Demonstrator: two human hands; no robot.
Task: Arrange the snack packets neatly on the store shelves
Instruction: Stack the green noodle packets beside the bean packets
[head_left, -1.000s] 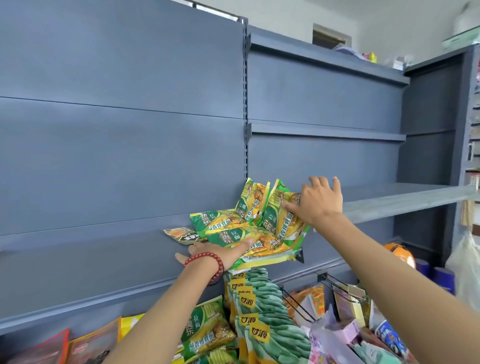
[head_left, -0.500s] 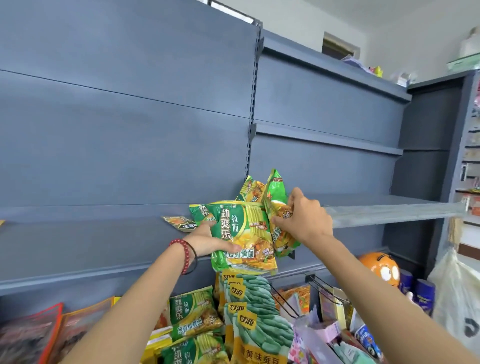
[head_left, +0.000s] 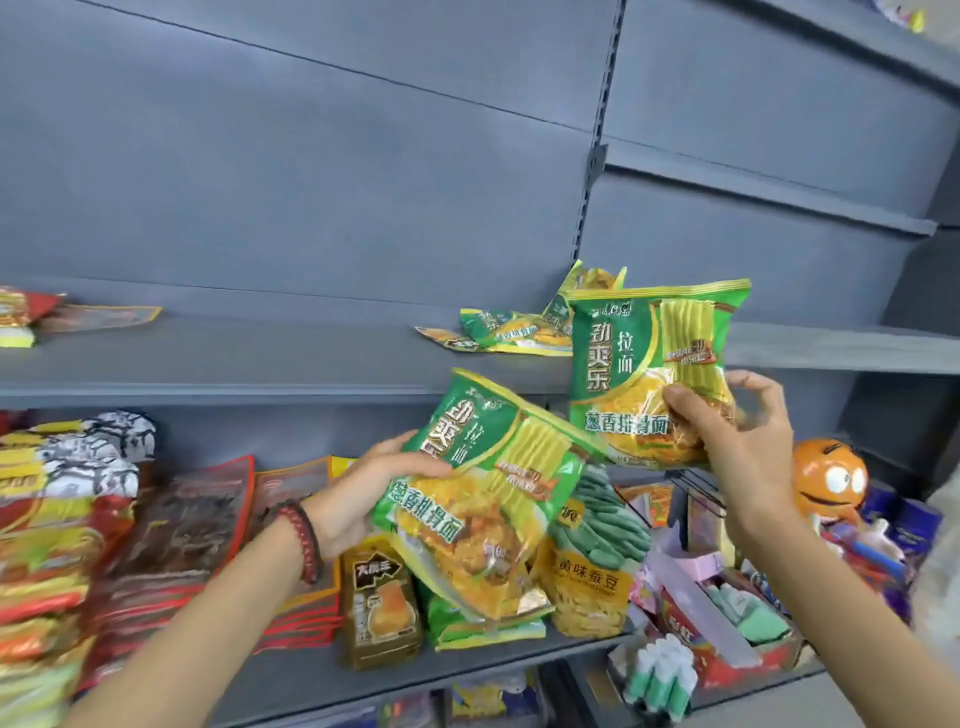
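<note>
We count two green noodle packets in hand, one per hand. The left hand, centre of the frame, grips the tilted packet by its left edge, thumb on the front. The right hand, centre right, pinches the upright packet at its lower right corner. Both packets are held in the air in front of the middle shelf. On that shelf, just behind the upright packet, lies a loose pile of like packets (at least three; the exact count is hidden). The lower shelf carries mixed snack bags. One orange figure stands at the right.
</note>
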